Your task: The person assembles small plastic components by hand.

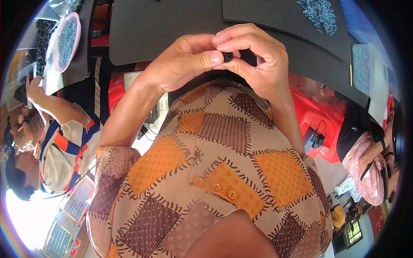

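A clear plastic bag [363, 69] of small grey parts lies at the desk's right edge. Crumpled clear bags [64, 6] sit at the upper left, above a pink bowl [66, 41].

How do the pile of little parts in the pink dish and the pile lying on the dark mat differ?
The pink dish pile sits contained within a rim at far left; the loose pile lies spread straight on the dark mat at upper right. Both look like small grey-blue parts. The left hand and right hand pinch one small black part.
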`<state>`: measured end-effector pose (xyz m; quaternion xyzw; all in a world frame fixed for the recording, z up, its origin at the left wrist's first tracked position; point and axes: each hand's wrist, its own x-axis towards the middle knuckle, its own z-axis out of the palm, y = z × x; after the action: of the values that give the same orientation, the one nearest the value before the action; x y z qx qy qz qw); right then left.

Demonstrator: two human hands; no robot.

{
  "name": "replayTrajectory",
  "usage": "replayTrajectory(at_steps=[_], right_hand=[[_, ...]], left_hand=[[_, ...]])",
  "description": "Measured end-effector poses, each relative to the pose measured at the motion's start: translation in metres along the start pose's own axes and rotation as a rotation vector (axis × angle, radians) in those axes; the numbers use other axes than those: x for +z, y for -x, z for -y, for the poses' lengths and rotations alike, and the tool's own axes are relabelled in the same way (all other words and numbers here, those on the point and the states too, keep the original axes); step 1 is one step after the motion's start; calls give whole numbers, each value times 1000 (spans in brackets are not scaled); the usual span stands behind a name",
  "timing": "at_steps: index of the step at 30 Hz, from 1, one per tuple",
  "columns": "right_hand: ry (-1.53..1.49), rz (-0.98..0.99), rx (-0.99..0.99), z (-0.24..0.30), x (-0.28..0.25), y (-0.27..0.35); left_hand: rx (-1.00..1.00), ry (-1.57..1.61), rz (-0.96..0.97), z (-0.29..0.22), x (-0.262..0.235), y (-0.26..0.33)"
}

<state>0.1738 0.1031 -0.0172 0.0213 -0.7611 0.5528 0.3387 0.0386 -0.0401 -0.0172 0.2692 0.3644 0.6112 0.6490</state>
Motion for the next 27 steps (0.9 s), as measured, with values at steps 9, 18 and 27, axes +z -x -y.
replayTrajectory(at_steps=[9, 18, 27], right_hand=[[-59, -46, 84, 1, 0, 0], [120, -40, 50, 3, 0, -3], [108, 53, 12, 4, -2, -7]], left_hand=[[-21, -57, -17, -7, 0, -2], [70, -135, -214, 3, 11, -1], [45, -408, -165, -12, 2, 2]])
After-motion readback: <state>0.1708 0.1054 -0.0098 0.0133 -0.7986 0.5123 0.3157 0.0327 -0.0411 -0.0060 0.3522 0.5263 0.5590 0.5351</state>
